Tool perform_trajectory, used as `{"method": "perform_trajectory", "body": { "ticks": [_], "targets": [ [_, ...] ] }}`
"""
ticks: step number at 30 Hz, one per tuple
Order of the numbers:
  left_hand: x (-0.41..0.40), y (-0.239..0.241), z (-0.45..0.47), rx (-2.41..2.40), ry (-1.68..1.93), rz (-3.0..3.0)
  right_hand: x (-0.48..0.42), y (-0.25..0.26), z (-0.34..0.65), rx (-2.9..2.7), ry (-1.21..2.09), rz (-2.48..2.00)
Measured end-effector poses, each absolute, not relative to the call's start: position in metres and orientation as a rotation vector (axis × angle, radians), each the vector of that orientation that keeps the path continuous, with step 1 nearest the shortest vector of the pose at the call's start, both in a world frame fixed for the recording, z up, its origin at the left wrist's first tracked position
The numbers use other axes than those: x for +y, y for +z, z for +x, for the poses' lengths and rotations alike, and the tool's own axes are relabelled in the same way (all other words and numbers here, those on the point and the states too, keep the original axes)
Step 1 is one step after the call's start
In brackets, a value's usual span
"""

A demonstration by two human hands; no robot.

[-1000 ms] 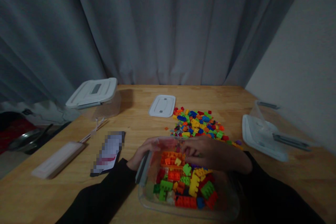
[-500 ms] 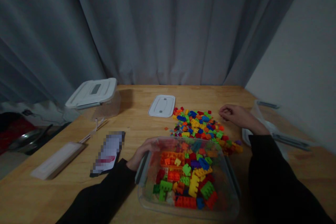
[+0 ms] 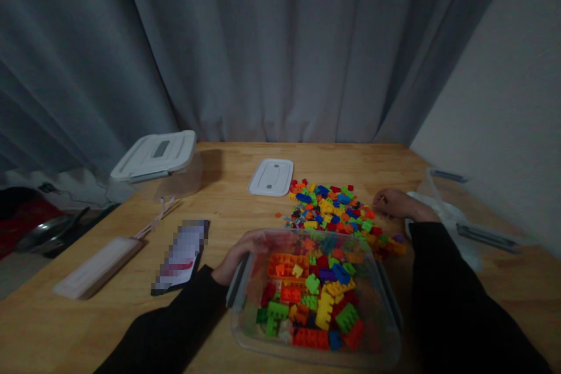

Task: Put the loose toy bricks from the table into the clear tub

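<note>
A clear plastic container (image 3: 385,327) sits near me on the wooden table, partly filled with coloured toy bricks (image 3: 313,298). My left hand (image 3: 243,254) grips its far left corner. A loose pile of bricks (image 3: 335,210) lies on the table just behind it. My right hand (image 3: 397,204) rests on the table at the pile's right edge, fingers curled down among the bricks; whether it holds one is hidden.
A white lid (image 3: 272,176) lies behind the pile. A lidded clear box (image 3: 158,158) stands at the back left, another container with a lid (image 3: 442,222) at the right. A phone (image 3: 182,256) and a flat white case (image 3: 94,269) lie at the left.
My right hand left the container, swung out to the far right of the pile, and has now dropped lower onto the pile's right edge. My left hand stayed on the container.
</note>
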State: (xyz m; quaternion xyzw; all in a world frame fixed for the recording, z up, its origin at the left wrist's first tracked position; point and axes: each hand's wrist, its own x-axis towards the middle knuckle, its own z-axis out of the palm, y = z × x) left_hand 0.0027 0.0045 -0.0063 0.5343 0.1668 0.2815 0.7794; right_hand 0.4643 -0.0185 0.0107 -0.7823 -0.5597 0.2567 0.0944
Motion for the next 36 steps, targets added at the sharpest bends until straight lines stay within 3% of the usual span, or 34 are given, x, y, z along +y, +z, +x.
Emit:
{"method": "perform_trajectory", "body": {
  "ticks": [36],
  "targets": [
    [0.008, -0.013, 0.002, 0.337, 0.628, 1.147, -0.008, -0.006, 0.466, -1.827, 0.623, -2.359]
  ]
}}
